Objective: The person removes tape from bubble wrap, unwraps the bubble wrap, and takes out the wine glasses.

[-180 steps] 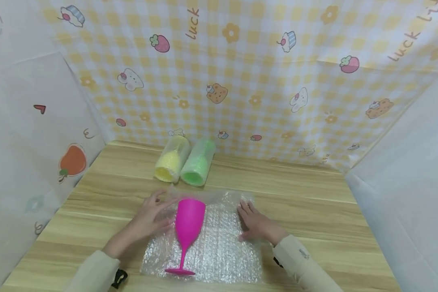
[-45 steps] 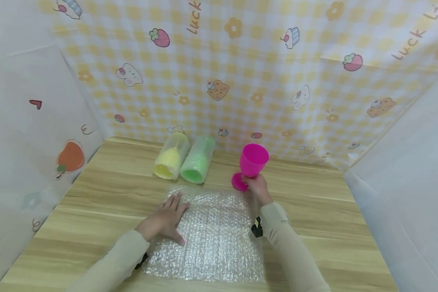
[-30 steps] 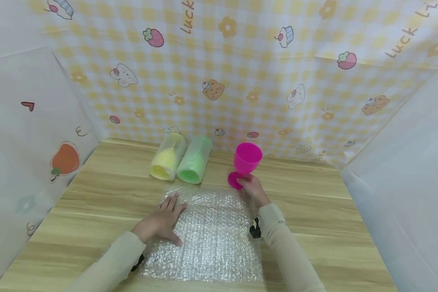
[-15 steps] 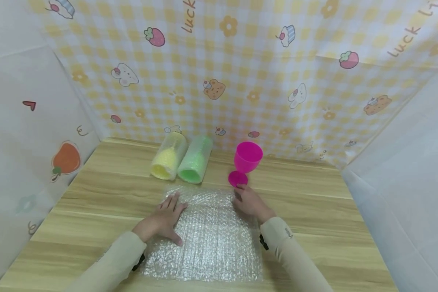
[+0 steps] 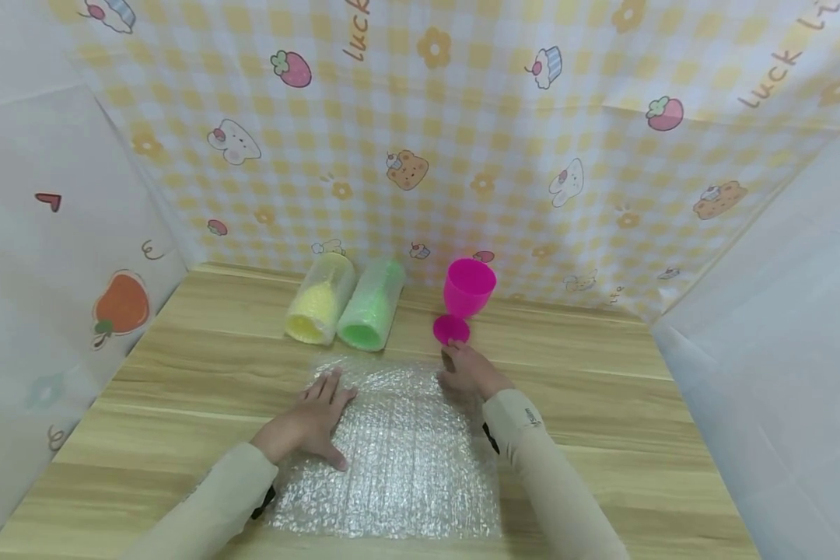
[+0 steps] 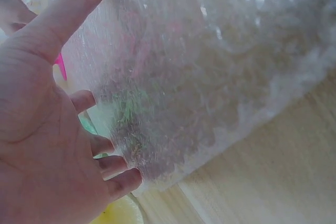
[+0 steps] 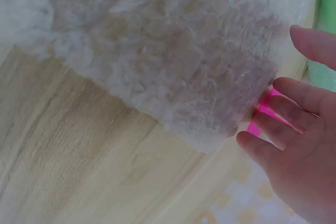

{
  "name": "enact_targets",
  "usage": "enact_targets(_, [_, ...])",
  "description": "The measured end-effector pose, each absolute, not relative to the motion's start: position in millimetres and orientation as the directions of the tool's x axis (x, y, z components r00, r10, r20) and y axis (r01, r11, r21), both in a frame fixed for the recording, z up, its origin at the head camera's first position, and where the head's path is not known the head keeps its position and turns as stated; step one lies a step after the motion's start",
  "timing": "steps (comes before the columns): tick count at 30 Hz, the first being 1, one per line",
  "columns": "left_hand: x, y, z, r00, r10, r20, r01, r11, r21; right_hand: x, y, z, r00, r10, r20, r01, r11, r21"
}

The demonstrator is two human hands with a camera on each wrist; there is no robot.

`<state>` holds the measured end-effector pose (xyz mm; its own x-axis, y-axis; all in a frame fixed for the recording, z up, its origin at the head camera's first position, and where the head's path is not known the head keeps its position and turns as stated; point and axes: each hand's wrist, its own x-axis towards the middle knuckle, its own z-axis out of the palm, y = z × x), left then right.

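Note:
A sheet of bubble wrap [image 5: 413, 459] lies flat on the table. On its left side rests my left hand [image 5: 315, 424], fingers spread; in the left wrist view the palm and fingertips [image 6: 128, 179] show at the sheet's edge. Beyond the sheet's far right corner a magenta plastic goblet [image 5: 469, 288] stands upright. My right hand [image 5: 470, 372] is at its round foot [image 5: 451, 330], fingertips at the near edge. In the right wrist view the fingers [image 7: 278, 129] are loosely extended, with magenta showing between them.
Two bubble-wrapped goblets, one yellow [image 5: 320, 299] and one green [image 5: 372, 305], lie side by side at the back, left of the magenta one. Behind the wooden table [image 5: 588, 404] hangs a checked cloth [image 5: 518, 155]; white sheets flank both sides.
The magenta goblet lay on the bubble wrap earlier. My right hand moved it to the back and stood it up, then let go of the stem; the goblet has since slid slightly backward.

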<state>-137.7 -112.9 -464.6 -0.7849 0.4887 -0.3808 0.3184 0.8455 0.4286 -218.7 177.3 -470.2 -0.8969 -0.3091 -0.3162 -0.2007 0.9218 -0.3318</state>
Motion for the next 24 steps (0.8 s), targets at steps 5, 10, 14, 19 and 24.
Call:
enact_targets(5, [-137.3,-113.4,-463.2,-0.786,0.490,-0.377,0.314,0.842,0.439,-224.3,174.9,-469.5,-0.892,-0.313,-0.326,-0.205,0.923,-0.324])
enact_targets(10, [-137.1,-113.8,-462.8,-0.787,0.490,-0.373,0.314,0.841,0.441,-226.6,172.8,-469.9,-0.890,-0.312,-0.332,-0.201,0.923,-0.327])
enact_targets(14, [-136.7,-113.7,-463.6,-0.789,0.489,-0.373,0.315,0.843,0.437,-226.7,173.1,-470.7,-0.892,-0.307,-0.332,-0.197,0.924,-0.326])
enact_targets(19, [-136.4,-112.9,-465.6,-0.788,0.486,-0.378,0.311,0.844,0.437,-225.8,174.2,-474.2,-0.891,-0.298,-0.342,-0.180,0.924,-0.337])
enact_targets(24, [-136.8,-111.8,-466.8,-0.789,0.477,-0.388,0.304,0.851,0.428,-222.6,170.9,-478.8,-0.907,-0.300,-0.297,-0.202,0.926,-0.319])
